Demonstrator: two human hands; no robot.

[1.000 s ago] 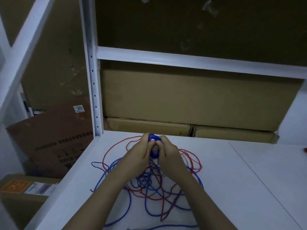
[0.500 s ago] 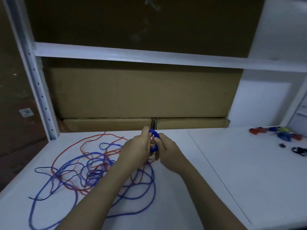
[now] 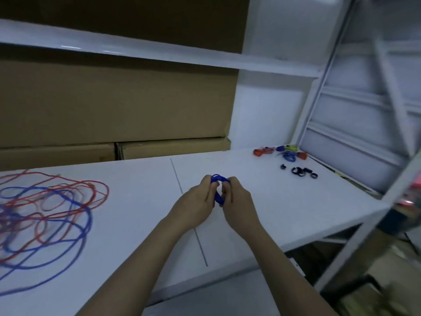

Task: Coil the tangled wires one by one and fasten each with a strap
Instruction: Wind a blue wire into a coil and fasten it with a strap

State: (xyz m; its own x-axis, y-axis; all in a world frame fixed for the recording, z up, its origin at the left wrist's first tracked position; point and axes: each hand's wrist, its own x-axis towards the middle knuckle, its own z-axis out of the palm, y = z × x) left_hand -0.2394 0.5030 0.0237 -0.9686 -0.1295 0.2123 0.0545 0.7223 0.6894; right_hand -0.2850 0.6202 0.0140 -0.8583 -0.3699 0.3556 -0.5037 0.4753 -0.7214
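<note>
My left hand [image 3: 197, 205] and right hand [image 3: 238, 205] pinch a small blue wire coil [image 3: 218, 188] between them, fingers curled so its loops stay together. Black straps [image 3: 298, 171] lie well apart on the bench [image 3: 262, 192].

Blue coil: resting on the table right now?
No, the blue coil is held up between the left hand and right hand, above the table.

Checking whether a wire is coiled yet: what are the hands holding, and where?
Both hands grip a small blue wire coil: left hand on its left side, right hand on its right.
</note>
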